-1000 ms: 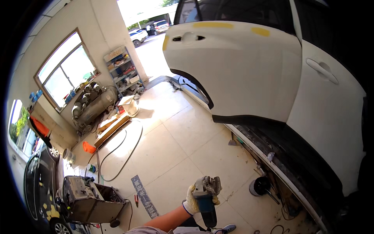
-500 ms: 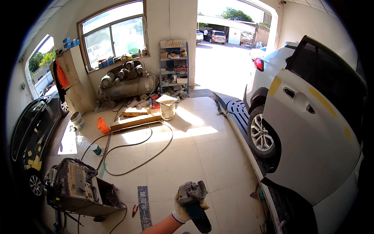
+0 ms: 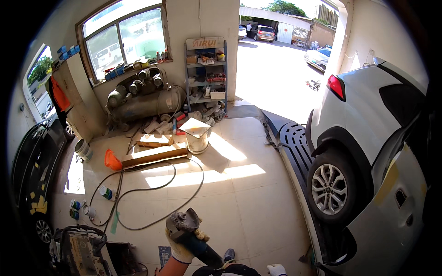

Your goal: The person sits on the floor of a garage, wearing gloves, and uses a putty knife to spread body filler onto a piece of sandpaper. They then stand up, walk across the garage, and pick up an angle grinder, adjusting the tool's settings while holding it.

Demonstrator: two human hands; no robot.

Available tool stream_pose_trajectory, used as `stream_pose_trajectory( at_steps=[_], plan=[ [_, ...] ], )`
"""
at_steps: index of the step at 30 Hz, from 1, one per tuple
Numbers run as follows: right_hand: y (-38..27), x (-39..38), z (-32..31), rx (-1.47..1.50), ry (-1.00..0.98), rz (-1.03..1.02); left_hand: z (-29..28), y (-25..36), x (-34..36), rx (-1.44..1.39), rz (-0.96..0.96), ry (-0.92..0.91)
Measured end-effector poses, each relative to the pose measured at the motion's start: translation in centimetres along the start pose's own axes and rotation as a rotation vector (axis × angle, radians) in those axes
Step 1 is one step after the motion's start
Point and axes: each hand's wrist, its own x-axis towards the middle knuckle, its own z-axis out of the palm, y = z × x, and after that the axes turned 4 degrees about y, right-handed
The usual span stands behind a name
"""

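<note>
In a pale work glove, my left hand (image 3: 182,250) is closed around an angle grinder (image 3: 198,246). The grinder has a dusty grey head and guard and a dark body. It is held in the air over the tiled floor, its head tilted up and its body slanting toward the lower right. Low at the bottom edge, my right hand (image 3: 276,270) shows in part, in a white glove. Its fingers do not show clearly enough to make out a grip. My shoe (image 3: 229,255) is visible between the hands.
A white car (image 3: 350,106), its door marked with yellow filler, stands on a lift platform (image 3: 292,138) at right. A welding machine (image 3: 83,253) is at lower left. A hose (image 3: 202,184) loops across the floor near paint cans (image 3: 106,192), a cardboard box (image 3: 154,155) and a bucket (image 3: 198,138).
The grinder in my left hand has shifted left in view. My right hand has come into sight at the bottom edge. My view has moved, showing more of the white car's rear.
</note>
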Motion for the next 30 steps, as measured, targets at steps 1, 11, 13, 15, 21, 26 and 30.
stream_pose_trajectory(
  at_steps=[1, 11, 13, 15, 21, 26, 30],
  plan=[
    [-4.0, 3.0, -2.0, -0.035, 0.070, -0.062, 1.5, 0.8, 2.5, -0.030, 0.001, -0.006],
    [-51.2, 20.5, -17.4, -0.214, 0.267, -0.467, 7.4, 6.7, 33.3, -0.170, 0.051, -0.317],
    [-55.0, 24.0, -19.2, -0.274, 0.304, -0.471, 9.5, 7.6, 41.1, -0.163, 0.002, -0.318],
    [-55.3, 27.2, -20.8, -0.341, 0.278, -0.419, 12.0, 8.2, 48.5, -0.139, -0.089, -0.281],
    [-52.9, 39.2, -27.1, -0.307, 0.101, 0.109, 21.6, 10.2, 67.2, -0.054, -0.220, -0.114],
    [-56.4, 48.3, -32.1, -0.542, 0.082, -0.082, 29.3, 8.5, 84.0, -0.108, -0.213, -0.115],
    [-70.7, 60.0, -38.5, -0.596, 0.057, -0.127, 31.2, 8.8, 97.5, -0.021, -0.125, -0.100]
  ],
)
